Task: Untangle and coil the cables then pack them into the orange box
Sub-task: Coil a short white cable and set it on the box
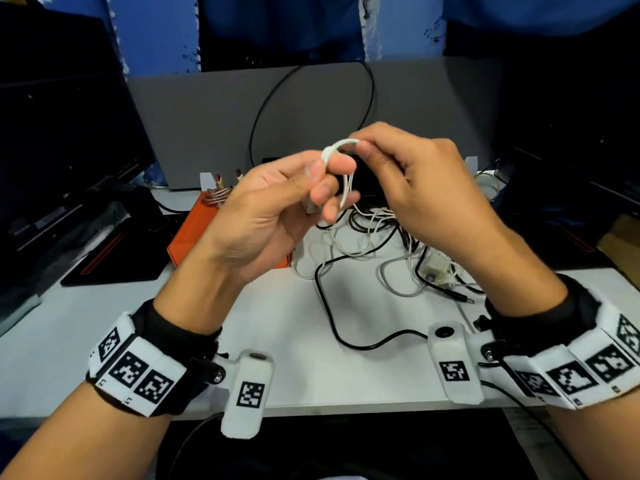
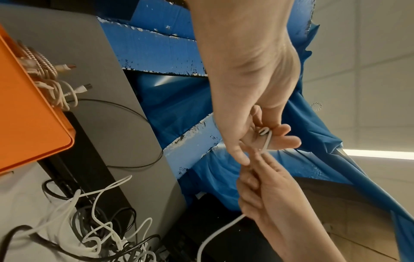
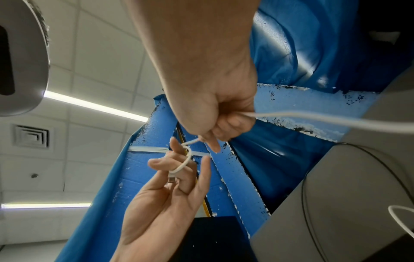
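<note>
- At far left on the counter (image 1: 298,327): orange box (image 1: 194,233), already with 2 coiled cables inside, a braided cable (image 1: 216,195) and a pale one beside it, plugs out over the rim.
- Left hand (image 1: 277,202), raised above the counter: grip closed on the white cable (image 1: 341,144), thumb and fingers pinching it just behind the plug (image 3: 172,179), with the cable bent over the fingertips in a small first loop.
- Between both hands: short arch of the white cable, thin, very light and soft; likely easy to bend around the fingers, but also likely to spring open when not pinched.
- Right hand (image 1: 415,178): grip closed on the same white cable, fingertips pinching the arch, the free length passing through the fist and hanging down to the pile.
- Below and right on the counter: tangle of cables (image 1: 381,230), thin white ones crossed with thicker black ones, plus a black cable (image 1: 332,306) running toward the front edge and ending in a barrel plug (image 1: 459,297).
- Handling judgement: smooth jacket probably slippery, so better held near the stiff plug end, with each new turn locked under the left thumb.
- Risk judgement: trailing length seems still crossed with the pile, so a hard pull may tighten knots or drag other cables; slow feeding through the right fingers seems safer.
- Black cables look stiffer and heavier, likely in need of wider coils.
</note>
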`<state>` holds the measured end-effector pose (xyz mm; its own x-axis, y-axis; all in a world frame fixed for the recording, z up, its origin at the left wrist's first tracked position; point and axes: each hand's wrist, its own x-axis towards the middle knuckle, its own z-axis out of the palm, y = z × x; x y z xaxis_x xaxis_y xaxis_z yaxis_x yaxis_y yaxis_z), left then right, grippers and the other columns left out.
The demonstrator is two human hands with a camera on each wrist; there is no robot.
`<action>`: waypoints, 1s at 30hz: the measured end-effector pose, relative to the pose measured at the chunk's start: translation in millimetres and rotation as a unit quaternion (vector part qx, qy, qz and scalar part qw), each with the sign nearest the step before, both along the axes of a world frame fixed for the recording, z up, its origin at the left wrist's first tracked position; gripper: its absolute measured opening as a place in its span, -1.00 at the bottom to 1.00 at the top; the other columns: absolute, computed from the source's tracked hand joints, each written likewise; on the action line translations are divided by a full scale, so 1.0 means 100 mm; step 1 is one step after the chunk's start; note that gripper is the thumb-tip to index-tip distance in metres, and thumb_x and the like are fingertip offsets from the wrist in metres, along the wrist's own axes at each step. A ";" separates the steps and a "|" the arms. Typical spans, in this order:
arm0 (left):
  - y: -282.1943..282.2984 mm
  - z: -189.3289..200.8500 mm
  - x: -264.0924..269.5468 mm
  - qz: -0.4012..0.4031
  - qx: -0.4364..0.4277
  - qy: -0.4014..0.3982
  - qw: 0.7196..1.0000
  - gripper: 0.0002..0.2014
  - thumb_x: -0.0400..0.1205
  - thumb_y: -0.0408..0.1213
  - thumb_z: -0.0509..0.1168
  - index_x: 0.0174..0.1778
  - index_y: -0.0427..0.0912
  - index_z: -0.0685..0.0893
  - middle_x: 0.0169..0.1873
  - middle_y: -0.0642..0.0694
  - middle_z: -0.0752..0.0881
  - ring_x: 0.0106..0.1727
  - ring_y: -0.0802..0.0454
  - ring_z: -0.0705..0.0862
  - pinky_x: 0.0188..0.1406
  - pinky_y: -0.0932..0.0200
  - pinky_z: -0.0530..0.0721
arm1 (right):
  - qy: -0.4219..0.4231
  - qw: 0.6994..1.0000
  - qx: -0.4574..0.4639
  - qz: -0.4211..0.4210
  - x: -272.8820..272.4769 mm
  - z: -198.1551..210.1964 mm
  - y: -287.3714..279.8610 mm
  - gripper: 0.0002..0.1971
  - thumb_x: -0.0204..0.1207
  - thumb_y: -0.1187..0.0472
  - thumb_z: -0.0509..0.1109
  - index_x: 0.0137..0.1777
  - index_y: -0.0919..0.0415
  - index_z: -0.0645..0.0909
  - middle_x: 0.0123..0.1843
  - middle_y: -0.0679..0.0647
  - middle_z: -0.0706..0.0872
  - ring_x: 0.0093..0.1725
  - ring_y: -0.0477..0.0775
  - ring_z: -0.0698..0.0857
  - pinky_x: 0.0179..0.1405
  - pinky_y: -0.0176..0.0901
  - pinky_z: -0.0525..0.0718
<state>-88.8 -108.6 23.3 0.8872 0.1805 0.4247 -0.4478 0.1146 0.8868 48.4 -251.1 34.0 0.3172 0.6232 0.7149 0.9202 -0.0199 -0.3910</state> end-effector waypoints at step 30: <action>0.01 0.04 -0.09 -0.009 0.118 0.034 0.992 -0.69 0.74 -0.27 0.17 0.32 -0.32 0.65 -0.34 0.04 0.64 -0.11 0.02 0.78 0.53 -0.47 0.43 | 0.013 0.997 -0.057 0.055 0.06 0.08 -0.08 -0.77 0.83 0.04 0.26 0.11 0.01 0.76 -0.16 -0.01 0.79 -0.15 0.07 0.73 -0.10 0.15 0.65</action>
